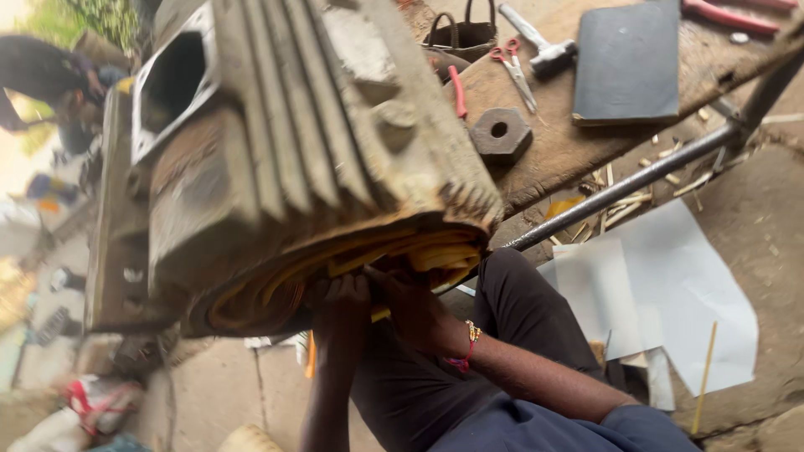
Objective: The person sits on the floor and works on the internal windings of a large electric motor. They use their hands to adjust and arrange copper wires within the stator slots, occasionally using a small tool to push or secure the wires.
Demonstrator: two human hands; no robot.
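A large finned metal motor housing [276,159], worn and dusty, lies tilted in front of me. Yellow insulation strips [377,255] line its open end. My left hand [342,303] reaches up into that opening with its fingers pressed on the yellow strips. My right hand [416,308], with a red and gold thread at the wrist, grips the strips beside it, fingers tucked inside the rim.
A wooden bench [569,151] behind holds a large hex nut [500,132], scissors [512,67], a hammer [540,42], a dark flat book [628,63] and red pliers [727,15]. A steel pipe [636,180] runs below it. White paper sheets [670,285] lie on the ground.
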